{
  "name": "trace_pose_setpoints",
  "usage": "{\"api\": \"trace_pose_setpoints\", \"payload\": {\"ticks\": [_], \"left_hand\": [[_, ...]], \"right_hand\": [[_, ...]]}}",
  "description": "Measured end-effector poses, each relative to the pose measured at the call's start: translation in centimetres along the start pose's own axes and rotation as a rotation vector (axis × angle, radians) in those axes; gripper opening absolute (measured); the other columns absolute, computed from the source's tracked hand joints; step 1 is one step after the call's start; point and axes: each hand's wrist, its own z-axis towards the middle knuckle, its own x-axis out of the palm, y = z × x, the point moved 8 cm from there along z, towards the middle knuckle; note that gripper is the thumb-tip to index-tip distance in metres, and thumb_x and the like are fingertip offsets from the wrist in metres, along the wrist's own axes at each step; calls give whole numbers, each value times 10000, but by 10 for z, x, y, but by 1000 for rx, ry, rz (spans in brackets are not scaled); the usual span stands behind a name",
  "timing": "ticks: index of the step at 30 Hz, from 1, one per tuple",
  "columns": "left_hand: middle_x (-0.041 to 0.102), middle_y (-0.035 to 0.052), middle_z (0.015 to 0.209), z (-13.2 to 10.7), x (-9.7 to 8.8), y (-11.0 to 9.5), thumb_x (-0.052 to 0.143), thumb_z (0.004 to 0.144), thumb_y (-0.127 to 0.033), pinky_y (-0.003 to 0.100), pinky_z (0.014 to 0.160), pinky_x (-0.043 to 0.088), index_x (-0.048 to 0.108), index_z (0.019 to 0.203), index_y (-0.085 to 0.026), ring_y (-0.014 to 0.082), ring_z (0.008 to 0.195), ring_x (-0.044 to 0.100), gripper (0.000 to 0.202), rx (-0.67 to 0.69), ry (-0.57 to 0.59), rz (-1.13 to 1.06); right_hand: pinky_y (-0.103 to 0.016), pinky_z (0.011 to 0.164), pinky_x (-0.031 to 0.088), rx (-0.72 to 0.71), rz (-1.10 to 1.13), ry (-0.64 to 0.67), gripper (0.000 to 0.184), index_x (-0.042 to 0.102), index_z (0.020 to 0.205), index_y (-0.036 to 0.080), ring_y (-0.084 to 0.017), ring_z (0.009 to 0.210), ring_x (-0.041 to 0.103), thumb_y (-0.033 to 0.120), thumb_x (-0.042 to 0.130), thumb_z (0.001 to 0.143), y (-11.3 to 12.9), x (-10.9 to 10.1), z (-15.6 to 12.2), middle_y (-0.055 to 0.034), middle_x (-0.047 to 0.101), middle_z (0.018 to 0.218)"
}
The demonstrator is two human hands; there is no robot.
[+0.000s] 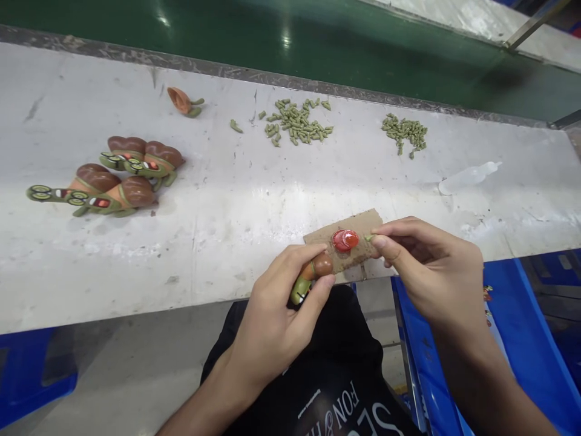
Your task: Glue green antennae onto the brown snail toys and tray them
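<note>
Brown-capped plastic toy [313,272] clenched in L hand [272,321], held at bench edge, capped end up, near cardboard scrap [361,227]. R hand [426,266] pinches small green piece [368,237] beside red blob [345,240]. Similar toys [104,178] lie apart from green pellets [297,122], kinds kept sep.

Large white print on the chest of the black garment [318,387], seen upside down from the wearer's view; big letters [376,421] read approx. "SE", cut off by the frame edge; below them, a smaller line [339,409] looks like "FON&H", though the last chars are doubtful; a thin white line of tiny print [309,404] sits next to it, too small to read; a small colour sticker [488,293] on the blue plastic crate [512,327] has no legible text; no other words or nos. readable.
</note>
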Motion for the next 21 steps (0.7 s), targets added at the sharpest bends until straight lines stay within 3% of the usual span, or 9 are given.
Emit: {"api": "trace_pose_setpoints", "payload": {"ticks": [4,7,12,21], "left_hand": [[850,-55,1261,1,2,2,795,1127,-211,234,1010,649,793,1366,-384,138,1146,823,294,-149,18,-281],[895,-67,1226,3,10,2,836,1103,-224,191,993,669,821,1276,-363,129,1143,863,222,-230,38,-436],[911,-66,1172,6,18,2,868,1083,-225,162,975,677,847,1224,-352,122,1104,874,191,-255,43,-518],[885,-65,1129,3,21,5,881,1094,-277,157,943,668,852,1217,-360,115,1056,849,151,-274,59,-482]], "right_hand": [[-279,912,776,195,409,59,118,949,1030,340,-184,967,918,222,946,1033,-17,14,-11,25,933,1085],[-294,1002,772,251,536,86,93,957,1036,341,-198,1076,923,249,949,1043,-22,24,-19,13,938,1175],[-237,954,762,263,585,38,99,962,1008,326,-189,1077,917,227,964,1018,-23,29,-24,9,935,1106],[-255,893,772,231,544,13,131,962,1017,339,-182,1031,899,208,961,1014,-24,31,-28,13,918,1093]]}}
